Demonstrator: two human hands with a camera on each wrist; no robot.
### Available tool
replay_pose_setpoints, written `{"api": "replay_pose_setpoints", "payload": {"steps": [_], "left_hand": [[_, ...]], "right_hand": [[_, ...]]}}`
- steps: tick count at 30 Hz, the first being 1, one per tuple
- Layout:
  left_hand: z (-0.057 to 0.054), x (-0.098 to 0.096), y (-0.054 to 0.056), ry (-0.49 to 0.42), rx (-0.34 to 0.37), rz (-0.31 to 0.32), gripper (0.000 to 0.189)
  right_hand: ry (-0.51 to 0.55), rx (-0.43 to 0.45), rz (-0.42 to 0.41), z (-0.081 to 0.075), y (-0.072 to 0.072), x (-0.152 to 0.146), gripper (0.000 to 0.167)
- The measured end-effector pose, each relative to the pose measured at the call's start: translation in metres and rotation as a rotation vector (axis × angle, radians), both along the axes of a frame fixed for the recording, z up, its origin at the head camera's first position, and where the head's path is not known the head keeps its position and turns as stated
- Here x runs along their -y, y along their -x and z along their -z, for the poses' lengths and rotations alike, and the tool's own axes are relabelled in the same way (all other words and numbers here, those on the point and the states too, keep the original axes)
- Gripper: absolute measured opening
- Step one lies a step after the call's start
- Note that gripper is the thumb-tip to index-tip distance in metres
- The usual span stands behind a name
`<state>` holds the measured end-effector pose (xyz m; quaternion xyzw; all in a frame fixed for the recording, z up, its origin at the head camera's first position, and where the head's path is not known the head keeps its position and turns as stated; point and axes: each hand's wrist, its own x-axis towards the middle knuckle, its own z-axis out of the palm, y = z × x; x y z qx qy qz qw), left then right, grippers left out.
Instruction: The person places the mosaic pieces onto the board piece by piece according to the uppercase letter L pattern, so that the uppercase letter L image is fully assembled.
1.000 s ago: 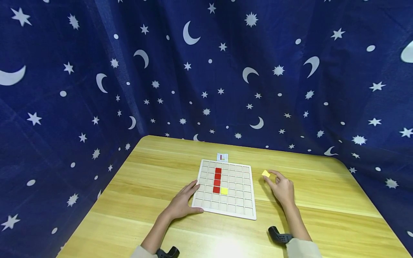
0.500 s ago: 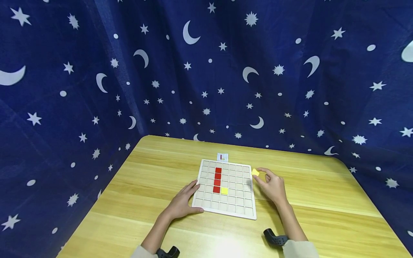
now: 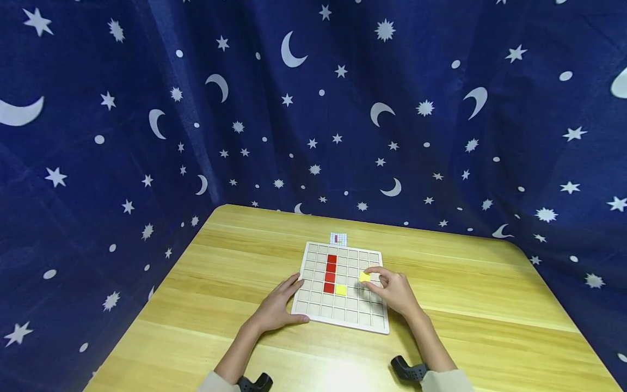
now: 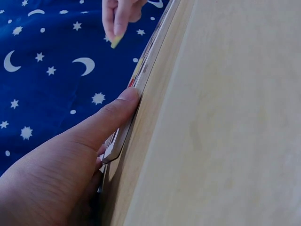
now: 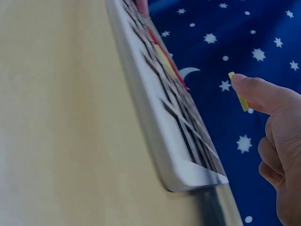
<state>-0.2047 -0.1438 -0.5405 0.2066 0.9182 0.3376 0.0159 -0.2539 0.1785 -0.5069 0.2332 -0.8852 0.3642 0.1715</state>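
Note:
A white grid board lies on the table in the head view, its square cells sunk below a raised rim. My left hand holds its near left corner, thumb on the front edge and fingers along the left side. Between thumb and fingertips my right hand pinches a yellow square tile above the right part of the board; the right wrist view shows this tile edge-on and raised. In the board, several red tiles form a column, with one yellow tile right of the lowest red one.
Behind the board's far edge lies a small printed card with a grid pattern. The wooden table reaches back to a dark blue curtain with stars and moons. Black straps with a device sit on both wrists.
My right hand has carried the yellow tile leftward, from beside the board to over its right-hand cells. The left hand and the board have stayed in place.

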Motion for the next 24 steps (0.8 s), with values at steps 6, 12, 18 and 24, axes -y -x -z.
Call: {"api": "replay_pose_setpoints", "payload": {"steps": [6, 12, 18, 24], "left_hand": [[0.0, 0.0, 0.0, 0.006, 0.002, -0.002, 0.099], [0.0, 0.0, 0.0, 0.003, 0.0, -0.003, 0.099], [0.001, 0.0, 0.0, 0.006, 0.0, -0.005, 0.099], [0.0, 0.0, 0.0, 0.002, 0.003, -0.006, 0.099]], "right_hand": [[-0.034, 0.1, -0.066, 0.009, -0.002, 0.01, 0.026], [-0.065, 0.169, -0.069, 0.013, -0.005, 0.016, 0.029], [-0.093, 0.189, -0.057, 0.015, -0.006, 0.019, 0.026], [-0.12, 0.211, -0.041, 0.015, -0.007, 0.02, 0.025]]}}
